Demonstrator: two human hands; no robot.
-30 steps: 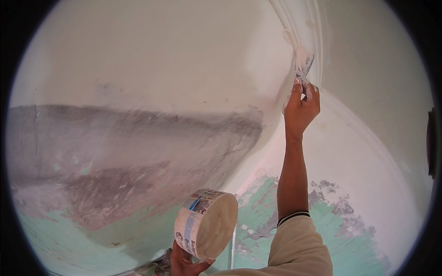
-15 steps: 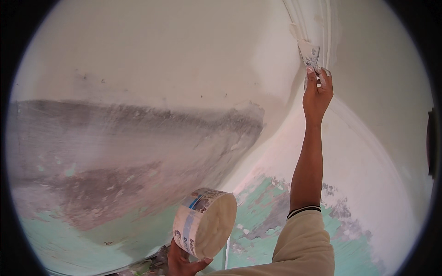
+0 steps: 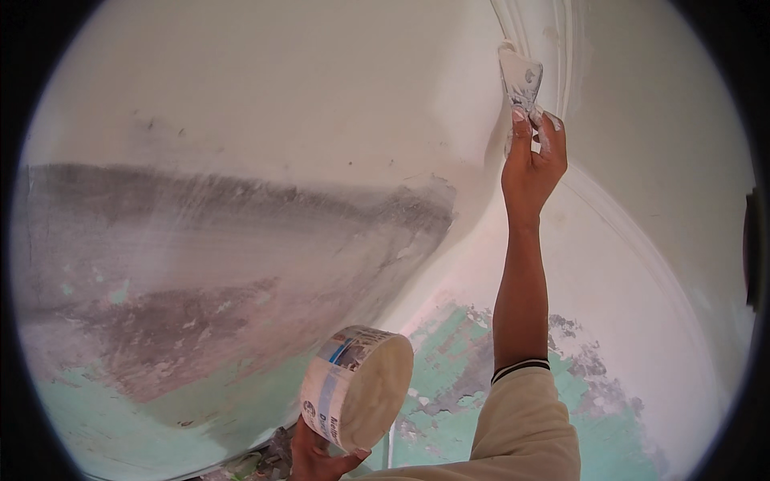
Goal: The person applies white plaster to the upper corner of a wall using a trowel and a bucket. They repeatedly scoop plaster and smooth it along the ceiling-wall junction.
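Right hand (image 3: 533,170): we pinch the scraper (image 3: 523,76) at one o'clock, blade beside white ridges (image 3: 514,24)
Left hand (image 3: 315,457): we grip the tub (image 3: 346,393) from below at six o'clock
Tub: pale paste (image 3: 381,393) inside, mouth facing three o'clock
Wall (image 3: 281,96): grey patch (image 3: 241,212) at nine o'clock, peeling green paint (image 3: 449,349) at five o'clock

Dressed in a beige short sleeve (image 3: 525,417), loosely creased, edged with a dark cuff band (image 3: 520,368) carrying a thin pale stripe, bare along the right forearm (image 3: 521,297), with whitish smears on fingers (image 3: 554,132) and thumb (image 3: 520,135).
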